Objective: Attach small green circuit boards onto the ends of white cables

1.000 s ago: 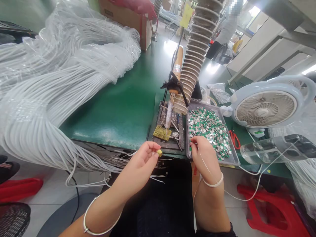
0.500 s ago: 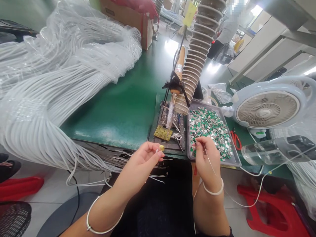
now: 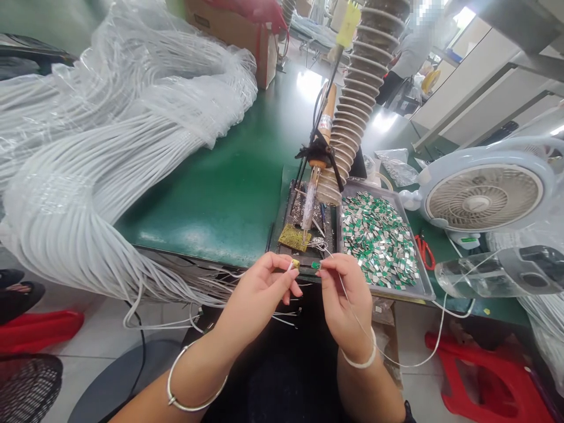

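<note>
Right now, the left hand (image 3: pixel 258 299) pinches a small yellow lump (image 3: pixel 295 264), and the right hand (image 3: pixel 346 299) pinches a tiny green chip (image 3: pixel 315 265). They nearly touch at bottom middle, just left of a tray of chips (image 3: pixel 414 249).

My worktop (image 3: pixel 211 200) has a green surface, and most of its left side lies under a great heap of white cables (image 3: pixel 88 176) in clear plastic sheeting, spilling over the front edge. Straight ahead of me sits a dark tray (image 3: pixel 304 217) holding a soldering iron (image 3: pixel 309 202) and a yellow sponge (image 3: pixel 293 237). Just to its right lies a metal tray of small green-and-silver pieces (image 3: pixel 379 241). Beyond that I have a desk fan (image 3: pixel 482 200), red-handled snips (image 3: pixel 424 251) and a clear plastic bag (image 3: pixel 396 167); a cardboard box (image 3: pixel 229 35) stands at the far end.
</note>
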The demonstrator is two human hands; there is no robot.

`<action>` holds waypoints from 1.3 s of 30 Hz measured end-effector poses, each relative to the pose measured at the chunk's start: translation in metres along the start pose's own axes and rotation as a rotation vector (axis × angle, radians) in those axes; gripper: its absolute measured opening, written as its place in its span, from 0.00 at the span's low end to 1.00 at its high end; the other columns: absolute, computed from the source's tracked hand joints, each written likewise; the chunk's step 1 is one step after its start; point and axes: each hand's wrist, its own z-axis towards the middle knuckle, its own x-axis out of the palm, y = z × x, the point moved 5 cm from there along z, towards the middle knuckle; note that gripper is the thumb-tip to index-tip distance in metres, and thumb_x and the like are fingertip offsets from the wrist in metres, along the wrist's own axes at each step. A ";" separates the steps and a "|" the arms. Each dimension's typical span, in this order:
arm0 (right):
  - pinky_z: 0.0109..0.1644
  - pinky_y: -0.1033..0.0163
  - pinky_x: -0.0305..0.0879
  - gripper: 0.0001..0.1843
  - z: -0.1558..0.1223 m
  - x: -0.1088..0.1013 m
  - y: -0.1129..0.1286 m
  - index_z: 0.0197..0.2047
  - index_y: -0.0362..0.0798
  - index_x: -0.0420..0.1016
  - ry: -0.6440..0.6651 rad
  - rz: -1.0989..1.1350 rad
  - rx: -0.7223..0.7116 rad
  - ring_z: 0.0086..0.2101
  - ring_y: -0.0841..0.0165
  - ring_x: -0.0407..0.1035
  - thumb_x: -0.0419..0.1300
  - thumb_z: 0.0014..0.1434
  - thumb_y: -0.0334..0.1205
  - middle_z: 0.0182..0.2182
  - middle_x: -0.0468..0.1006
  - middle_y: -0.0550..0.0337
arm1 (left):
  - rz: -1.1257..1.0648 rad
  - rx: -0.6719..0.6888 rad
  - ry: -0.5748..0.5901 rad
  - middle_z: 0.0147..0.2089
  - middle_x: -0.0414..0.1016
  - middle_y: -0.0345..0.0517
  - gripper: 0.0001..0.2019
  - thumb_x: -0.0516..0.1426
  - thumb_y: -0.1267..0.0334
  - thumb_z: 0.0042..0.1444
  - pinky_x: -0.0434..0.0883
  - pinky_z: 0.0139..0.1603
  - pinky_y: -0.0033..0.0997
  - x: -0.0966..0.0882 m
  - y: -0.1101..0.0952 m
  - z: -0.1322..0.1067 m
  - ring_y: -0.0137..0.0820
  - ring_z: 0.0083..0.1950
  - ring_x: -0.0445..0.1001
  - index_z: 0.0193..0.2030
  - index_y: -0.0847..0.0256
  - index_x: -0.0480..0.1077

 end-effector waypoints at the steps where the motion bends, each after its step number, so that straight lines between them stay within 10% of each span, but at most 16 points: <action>1: 0.40 0.62 0.67 0.10 0.000 0.002 0.000 0.40 0.49 0.66 0.000 0.007 0.001 0.37 0.69 0.66 0.51 0.59 0.26 0.35 0.70 0.58 | -0.006 -0.004 0.003 0.27 0.69 0.36 0.08 0.57 0.60 0.53 0.62 0.24 0.24 0.001 0.000 0.000 0.23 0.23 0.66 0.33 0.59 0.62; 39: 0.39 0.62 0.68 0.09 -0.011 0.018 -0.006 0.40 0.48 0.67 -0.089 0.092 0.039 0.36 0.70 0.66 0.52 0.58 0.26 0.34 0.69 0.59 | -0.029 0.144 -0.005 0.39 0.70 0.38 0.06 0.55 0.67 0.55 0.66 0.46 0.22 0.010 -0.012 -0.003 0.24 0.43 0.69 0.28 0.60 0.63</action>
